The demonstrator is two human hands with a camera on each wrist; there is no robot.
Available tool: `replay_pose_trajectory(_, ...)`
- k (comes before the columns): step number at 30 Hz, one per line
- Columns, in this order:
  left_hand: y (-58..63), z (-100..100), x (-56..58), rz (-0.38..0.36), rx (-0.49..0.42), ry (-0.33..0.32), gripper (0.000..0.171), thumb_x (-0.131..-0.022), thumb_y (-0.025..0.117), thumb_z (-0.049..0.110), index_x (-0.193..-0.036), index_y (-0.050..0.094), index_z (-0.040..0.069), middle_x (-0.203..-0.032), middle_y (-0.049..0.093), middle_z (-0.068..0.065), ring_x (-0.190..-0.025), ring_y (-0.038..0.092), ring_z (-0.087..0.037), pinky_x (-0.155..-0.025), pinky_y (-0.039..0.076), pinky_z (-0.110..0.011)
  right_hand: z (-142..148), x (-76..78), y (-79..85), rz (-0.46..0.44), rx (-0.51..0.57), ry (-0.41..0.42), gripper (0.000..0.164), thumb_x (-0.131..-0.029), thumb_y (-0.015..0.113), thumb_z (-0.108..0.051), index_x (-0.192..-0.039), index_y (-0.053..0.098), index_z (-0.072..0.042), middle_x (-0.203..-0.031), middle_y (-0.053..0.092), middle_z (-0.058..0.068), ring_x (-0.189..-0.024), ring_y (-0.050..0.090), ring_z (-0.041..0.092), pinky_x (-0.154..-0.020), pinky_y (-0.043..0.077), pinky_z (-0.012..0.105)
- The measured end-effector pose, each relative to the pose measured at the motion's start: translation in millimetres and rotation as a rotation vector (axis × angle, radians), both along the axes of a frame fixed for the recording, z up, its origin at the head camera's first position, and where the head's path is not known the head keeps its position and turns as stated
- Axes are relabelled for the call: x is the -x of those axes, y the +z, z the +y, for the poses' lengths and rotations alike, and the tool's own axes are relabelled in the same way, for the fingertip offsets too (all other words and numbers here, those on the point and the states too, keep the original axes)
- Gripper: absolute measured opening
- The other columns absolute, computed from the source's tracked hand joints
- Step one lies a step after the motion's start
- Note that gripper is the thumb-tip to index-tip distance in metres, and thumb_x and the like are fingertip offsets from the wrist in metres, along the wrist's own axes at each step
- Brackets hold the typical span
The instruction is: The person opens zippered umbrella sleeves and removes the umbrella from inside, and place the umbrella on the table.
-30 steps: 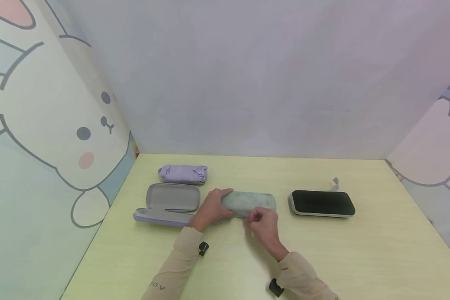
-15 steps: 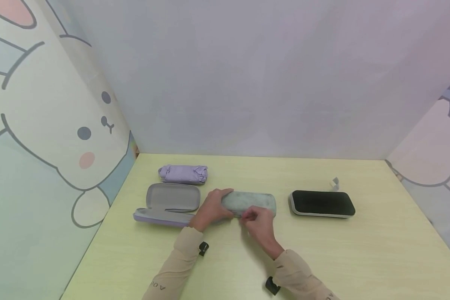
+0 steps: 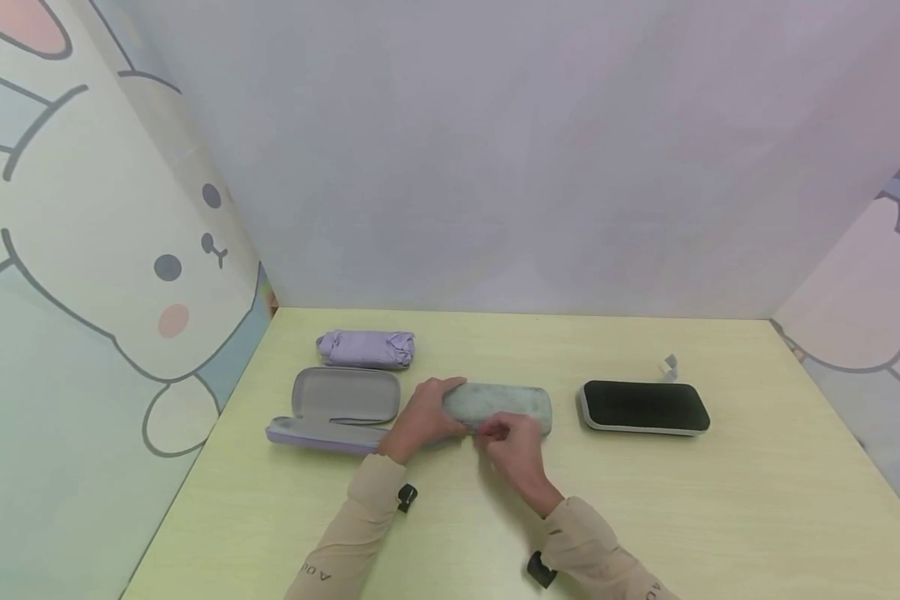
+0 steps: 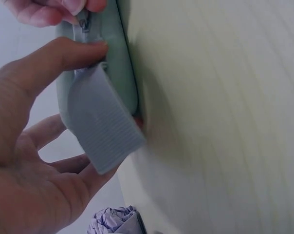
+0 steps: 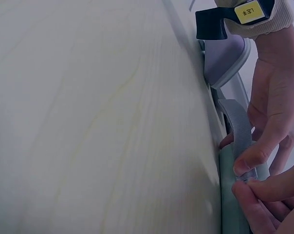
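Observation:
A pale green zip case lies at mid-table in the head view. My left hand grips its left end, with the thumb on the near, zipped side and other fingers on the far side. From that end a grey ribbed strap sticks out, seen in the left wrist view. My right hand is at the near edge, close to the left thumb. Its fingertips pinch the zip's pull by the metal slider; the pull itself is mostly hidden by the fingers.
Left of the green case lies an opened case with grey lining and a lilac outside. A crumpled lilac bundle lies behind it. To the right are a black-topped case with a light rim and a small white piece.
My right hand has slid a little to the left along the near edge of the green case, towards the left thumb. The left hand and the case have stayed put.

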State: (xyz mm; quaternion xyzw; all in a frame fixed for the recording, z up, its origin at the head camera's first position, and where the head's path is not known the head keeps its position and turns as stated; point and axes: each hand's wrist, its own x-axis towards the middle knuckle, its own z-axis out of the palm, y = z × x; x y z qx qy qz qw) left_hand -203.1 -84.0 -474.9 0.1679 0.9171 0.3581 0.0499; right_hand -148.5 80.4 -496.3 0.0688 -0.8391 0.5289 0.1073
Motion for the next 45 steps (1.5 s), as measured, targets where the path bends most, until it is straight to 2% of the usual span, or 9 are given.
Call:
replay_pose_trajectory(11, 0.4, 1, -0.2, -0.002, 0.0, 0.001, 0.079, -0.054, 0.085, 0.008, -0.129, 0.058, 0.006, -0.114, 0.061, -0.017, -0.098, 0.056, -0.026, -0.086, 0.046, -0.041, -4, 1.6, 2.5, -0.02, 0.0, 0.008, 0.017, -0.066, 0.067, 0.016, -0.07, 0.07, 0.0, -0.067, 0.068, 0.009, -0.062, 0.065, 0.019, -0.056, 0.051, 0.023)
replay_pose_trajectory(19, 3.7, 0, -2.7, -0.003, -0.01, 0.007, 0.079, -0.054, 0.086, 0.008, -0.128, 0.058, 0.006, -0.113, 0.06, -0.017, -0.1, 0.055, -0.028, -0.088, 0.045, -0.043, -4, 2.0, 1.0, 0.002, -0.026, 0.018, 0.022, -0.066, 0.062, 0.017, -0.069, 0.071, -0.003, -0.064, 0.066, 0.003, -0.059, 0.062, 0.011, -0.053, 0.049, 0.022)
replay_pose_trajectory(25, 4.3, -1, -4.1, -0.015, 0.015, 0.02, 0.08, -0.056, 0.089, 0.018, -0.129, 0.056, 0.011, -0.11, 0.054, -0.015, -0.099, 0.052, -0.03, -0.087, 0.046, -0.045, -3, 1.0, 0.9, -0.022, -0.005, 0.036, 0.021, -0.068, 0.064, 0.016, -0.071, 0.071, -0.003, -0.067, 0.067, 0.004, -0.061, 0.063, 0.011, -0.055, 0.05, 0.022)
replay_pose_trajectory(35, 7.4, -1, -6.2, 0.04, 0.049, 0.016, 0.09, -0.055, 0.09, 0.017, -0.135, 0.049, 0.009, -0.113, 0.043, -0.014, -0.099, 0.049, -0.028, -0.085, 0.047, -0.041, 3, -1.1, 4.8, -0.061, 0.009, 0.072, 0.015, -0.071, 0.069, 0.013, -0.073, 0.071, -0.002, -0.071, 0.068, 0.007, -0.065, 0.066, 0.015, -0.059, 0.051, 0.022)
replay_pose_trajectory(41, 12.6, 0, -10.9, 0.086, 0.023, 0.019, 0.084, -0.054, 0.089, 0.012, -0.13, 0.053, 0.007, -0.11, 0.043, -0.015, -0.099, 0.048, -0.029, -0.085, 0.047, -0.043, 13, -2.7, 14.4, -0.074, 0.021, 0.1, 0.013, -0.072, 0.07, 0.011, -0.075, 0.071, -0.002, -0.074, 0.069, 0.006, -0.069, 0.067, 0.017, -0.063, 0.052, 0.024)
replay_pose_trajectory(45, 13.7, -2, -14.1, 0.13, -0.006, 0.009, 0.08, -0.053, 0.088, 0.009, -0.126, 0.054, 0.007, -0.109, 0.044, -0.017, -0.098, 0.049, -0.031, -0.085, 0.048, -0.044, 25, -2.5, 25.8, -0.068, 0.003, 0.087, 0.013, -0.072, 0.074, 0.006, -0.075, 0.071, -0.006, -0.075, 0.069, 0.003, -0.071, 0.066, 0.015, -0.064, 0.052, 0.025)
